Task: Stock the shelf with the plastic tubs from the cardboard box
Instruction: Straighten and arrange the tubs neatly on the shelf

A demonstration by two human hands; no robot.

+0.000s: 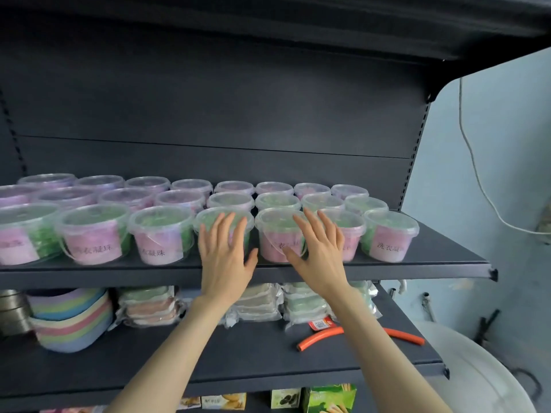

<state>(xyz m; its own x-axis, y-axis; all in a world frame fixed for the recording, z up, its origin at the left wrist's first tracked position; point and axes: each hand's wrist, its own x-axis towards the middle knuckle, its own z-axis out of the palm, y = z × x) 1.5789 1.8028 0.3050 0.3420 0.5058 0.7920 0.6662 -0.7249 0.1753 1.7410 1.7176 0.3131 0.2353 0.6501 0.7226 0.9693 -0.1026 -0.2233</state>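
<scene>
Forearms: both of yours rise from the bottom of the view, cross the lower shelf [253,356] and end at the front edge of the shelf [441,260] you are stocking.
Shelf: dark metal, with only a bare strip showing at its right front corner.
Tubs [161,234]: three rows deep, running from the left edge almost to the right. The front row stands close to the front edge, pink labels facing you.
Cardboard box: not in view.
Lower shelf goods: stacked bowls [71,320] at the left, an orange hose [322,336] near the right front.
Left hand [223,257]: open, fingers straight and spread over the front of the middle tub [208,217].
Right hand [320,254]: open as well, fingers straight across the next tub [274,228], gripping nothing.
Contact: whether your palms actually press, you cannot tell.
Risk: the rows look tightly packed, so a hard or uneven push may skew a neighbour or ride one rim over another. Drawing your hands back carelessly could drag a front tub off the edge.
</scene>
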